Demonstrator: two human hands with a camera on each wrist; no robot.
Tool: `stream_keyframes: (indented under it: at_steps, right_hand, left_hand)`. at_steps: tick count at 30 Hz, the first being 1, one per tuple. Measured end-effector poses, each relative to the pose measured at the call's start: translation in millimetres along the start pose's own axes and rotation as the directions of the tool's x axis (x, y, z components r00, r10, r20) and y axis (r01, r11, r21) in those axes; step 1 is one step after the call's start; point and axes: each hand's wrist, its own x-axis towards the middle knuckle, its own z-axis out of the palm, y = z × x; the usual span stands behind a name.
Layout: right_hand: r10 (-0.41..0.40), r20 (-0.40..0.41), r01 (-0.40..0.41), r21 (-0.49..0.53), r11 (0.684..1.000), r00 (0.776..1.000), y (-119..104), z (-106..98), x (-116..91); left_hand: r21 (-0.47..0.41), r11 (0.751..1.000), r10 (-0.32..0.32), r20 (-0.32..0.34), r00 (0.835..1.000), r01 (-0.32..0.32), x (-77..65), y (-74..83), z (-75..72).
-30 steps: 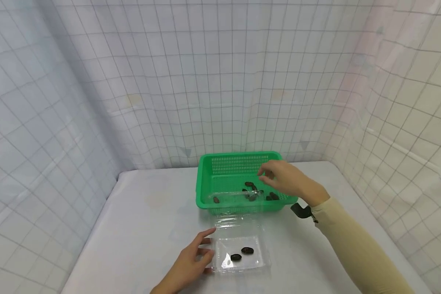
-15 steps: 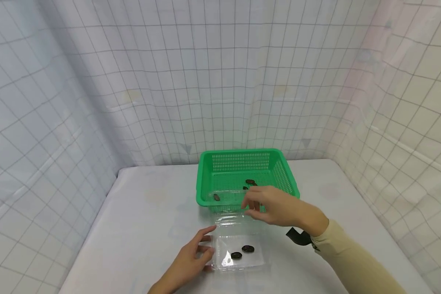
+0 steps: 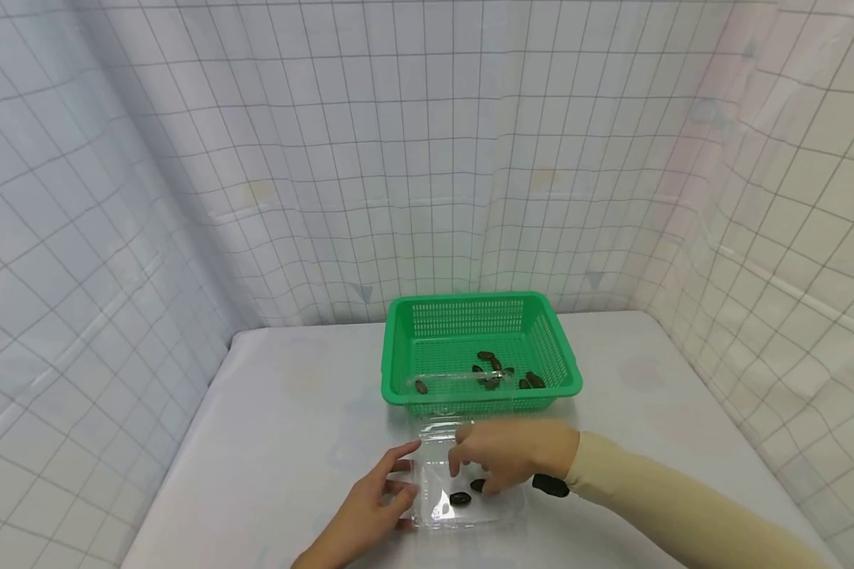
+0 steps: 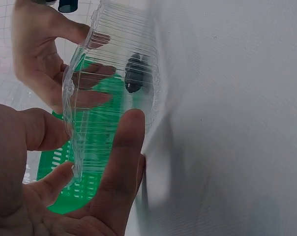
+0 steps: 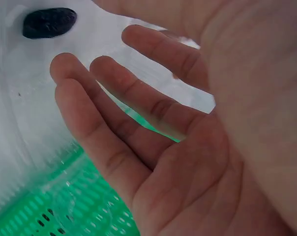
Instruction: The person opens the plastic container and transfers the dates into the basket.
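A clear plastic hinged box [image 3: 434,474] stands on the white table, its base holding dark, wrinkled dates [image 3: 459,499]. The raised lid [image 3: 459,387] overlaps the front of a green basket in the head view. My left hand [image 3: 370,506] rests against the box's left side, and in the left wrist view a straight finger [image 4: 120,157] touches the ribbed wall. Over the base hovers my right hand [image 3: 515,450], partly hiding a second date [image 3: 478,484]. Its fingers [image 5: 133,98] look loose and apart in the right wrist view, with nothing seen between them.
Behind the box, the green slotted basket [image 3: 393,348] holds several more dates [image 3: 496,365], mostly at its right. White cloth walls with a grid pattern [image 3: 441,158] enclose the table [image 3: 277,427] at the back and both sides.
From above the basket, my right hand has come toward me and down over the box's base. My left hand stays at the box's left side.
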Motion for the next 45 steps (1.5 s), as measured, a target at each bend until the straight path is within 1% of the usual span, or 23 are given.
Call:
stream_keyframes:
  at_steps: [2, 4, 8, 13, 18, 22, 26, 29, 32, 35, 40, 41, 43, 45]
  right_hand:
    - [-0.013, 0.023, 0.014, -0.057, 0.998, 1.0, -1.6, 3.7, 3.6]
    - [-0.021, 0.046, 0.025, -0.091, 0.996, 0.999, -3.2, 7.5, 6.8]
    - [-0.023, 0.069, 0.031, -0.12, 0.992, 0.997, -5.2, 14.8, 11.4]
    - [-0.038, 0.057, 0.045, -0.134, 0.99, 0.998, -5.4, 21.3, 14.3]
    - [-0.065, 0.036, 0.069, -0.118, 0.991, 0.997, -3.4, 27.3, 15.2]
    - [-0.067, 0.017, 0.068, -0.085, 0.994, 0.998, -2.3, 29.3, 14.7]
    - [-0.062, -0.013, 0.062, -0.013, 0.998, 0.998, -1.8, 24.9, 10.8]
    - [-0.09, -0.053, 0.092, 0.029, 0.995, 0.995, -0.7, 18.3, 5.8]
    - [-0.136, -0.097, 0.142, 0.06, 0.988, 0.986, 1.3, 11.2, 0.8]
    - [-0.172, -0.142, 0.183, 0.07, 0.981, 0.975, 2.4, 2.4, -4.8]
    - [-0.193, -0.243, 0.206, 0.027, 0.978, 0.951, 3.5, -16.2, -15.0]
    - [-0.2, -0.268, 0.212, 0.018, 0.977, 0.943, 3.9, -20.3, -16.8]
    - [-0.223, -0.329, 0.234, -0.007, 0.972, 0.918, 4.6, -29.9, -21.0]
    - [-0.256, -0.398, 0.261, -0.042, 0.964, 0.881, 5.7, -40.1, -24.6]
  left_hand:
    - [-0.001, 1.0, 0.001, -0.001, 1.0, -0.001, 0.0, 0.7, -0.3]
    - [-0.002, 1.0, 0.003, 0.0, 1.0, -0.003, 0.0, 0.9, -0.6]
    - [-0.006, 1.0, -0.002, 0.004, 1.0, 0.002, 0.3, 0.4, -1.1]
    - [-0.002, 1.0, -0.006, 0.007, 1.0, 0.006, 0.9, -1.0, -0.6]
    - [0.0, 1.0, 0.005, 0.011, 1.0, -0.005, 0.7, -0.5, 0.4]
    - [-0.003, 1.0, 0.008, 0.012, 1.0, -0.008, 0.0, -1.2, 0.5]
    - [-0.006, 1.0, 0.014, 0.004, 1.0, -0.014, -1.0, -1.0, 0.7]
    - [-0.006, 1.0, 0.015, 0.0, 1.0, -0.015, -1.7, -0.4, 1.1]
    - [-0.008, 1.0, 0.019, -0.004, 1.0, -0.019, -2.8, -0.5, 1.7]
    - [-0.014, 1.0, 0.027, -0.004, 1.0, -0.027, -4.1, -0.7, 2.6]
    - [-0.018, 0.999, 0.027, 0.001, 1.0, -0.027, -5.3, 0.4, 2.5]
    - [-0.019, 0.999, 0.027, 0.002, 1.0, -0.027, -5.4, 0.8, 2.4]
    - [-0.017, 0.999, 0.028, 0.0, 1.0, -0.028, -5.5, 1.3, 2.4]
    - [-0.012, 1.0, 0.029, -0.004, 1.0, -0.029, -5.6, 1.4, 2.7]
